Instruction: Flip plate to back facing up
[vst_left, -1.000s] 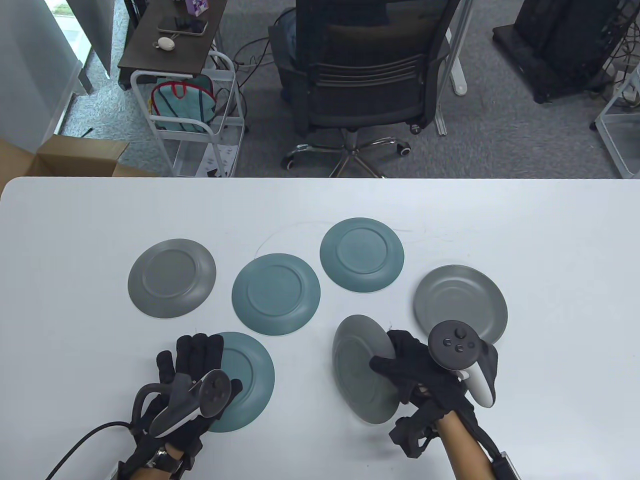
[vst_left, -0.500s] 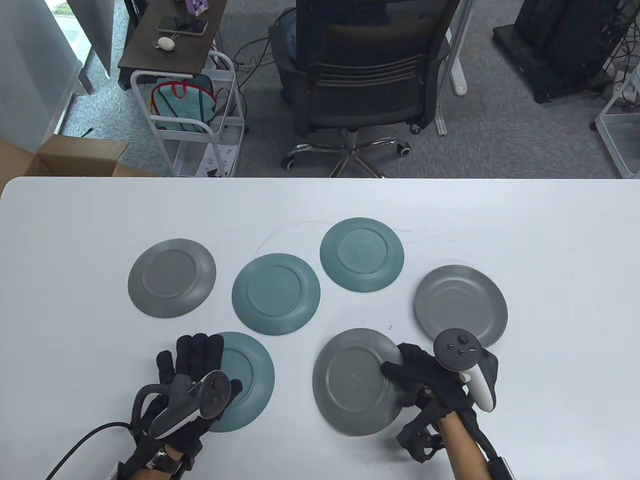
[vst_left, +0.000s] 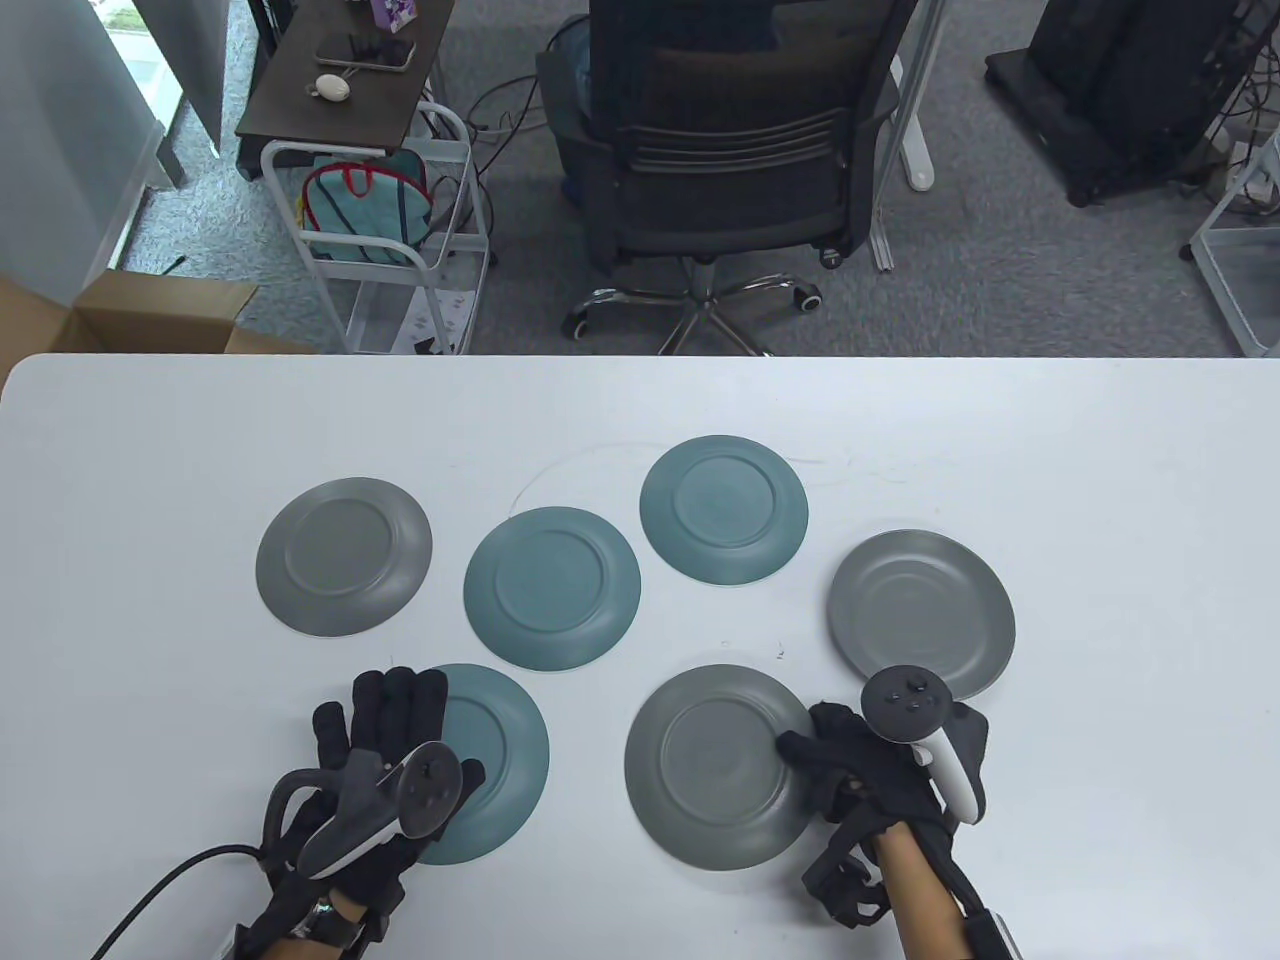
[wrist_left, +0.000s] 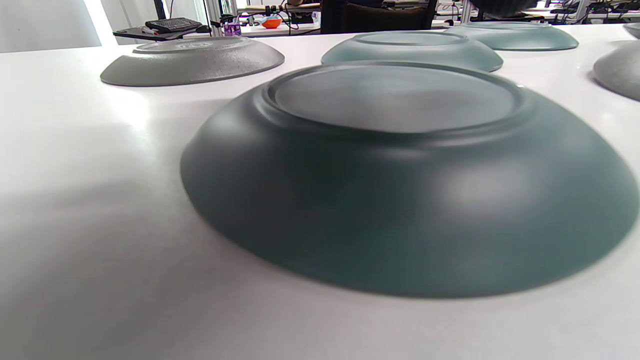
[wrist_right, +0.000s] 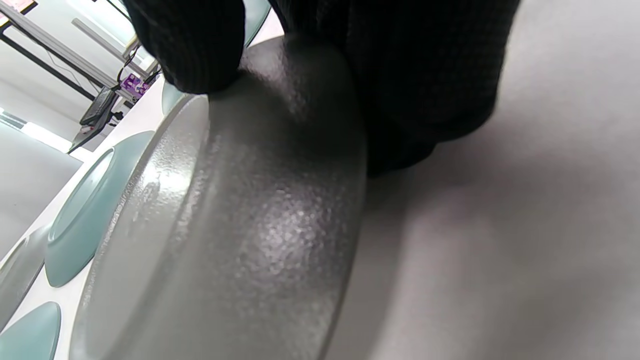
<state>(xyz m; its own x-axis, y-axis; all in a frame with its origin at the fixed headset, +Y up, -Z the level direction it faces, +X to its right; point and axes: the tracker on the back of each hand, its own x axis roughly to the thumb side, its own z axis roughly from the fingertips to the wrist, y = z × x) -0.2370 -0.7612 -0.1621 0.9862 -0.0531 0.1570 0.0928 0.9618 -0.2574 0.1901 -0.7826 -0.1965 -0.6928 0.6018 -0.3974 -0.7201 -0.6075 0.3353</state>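
Observation:
A grey plate (vst_left: 715, 765) lies back up at the table's front centre. My right hand (vst_left: 815, 745) grips its right rim; in the right wrist view my thumb (wrist_right: 190, 45) presses on the plate's back (wrist_right: 225, 225) and the other fingers wrap the rim. My left hand (vst_left: 390, 715) rests flat on the left part of a teal plate (vst_left: 500, 760), which lies back up and fills the left wrist view (wrist_left: 400, 175). No fingers show in that view.
A grey plate (vst_left: 343, 556) and two teal plates (vst_left: 551, 587) (vst_left: 723, 510) lie back up further back. A grey plate (vst_left: 920, 612) lies face up just behind my right hand. The white table (vst_left: 1100, 480) extends bare to the right and back.
The grey plate stood tilted on its edge in my right hand; it has turned over and come down flat, back up. My left hand has not moved.

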